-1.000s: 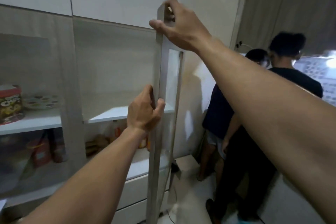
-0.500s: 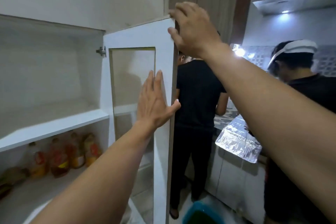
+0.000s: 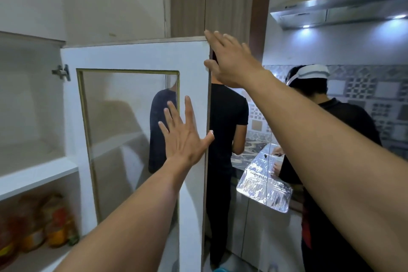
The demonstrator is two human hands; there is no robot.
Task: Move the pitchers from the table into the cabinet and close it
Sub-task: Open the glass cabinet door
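The left hand, fingers spread flat, and the right hand, fingers loosely open at its top corner, have swung the white glass-panelled cabinet door wide since a second ago, baring empty shelves; no pitchers are in view.

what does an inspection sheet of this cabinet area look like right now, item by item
surface: upper shelf inside the cabinet is bare; no table in view
job's things: cabinet door swung wide open, hinge showing; no pitchers seen
clutter: bottles on the lower shelf, blurred
hands: left hand flat and open on the door's inner face; right hand open at the door's top outer corner, fingers on its edge
cables: nothing seen
surroundings: two people in dark shirts at a counter behind the door, foil-covered tray, range hood with lights on
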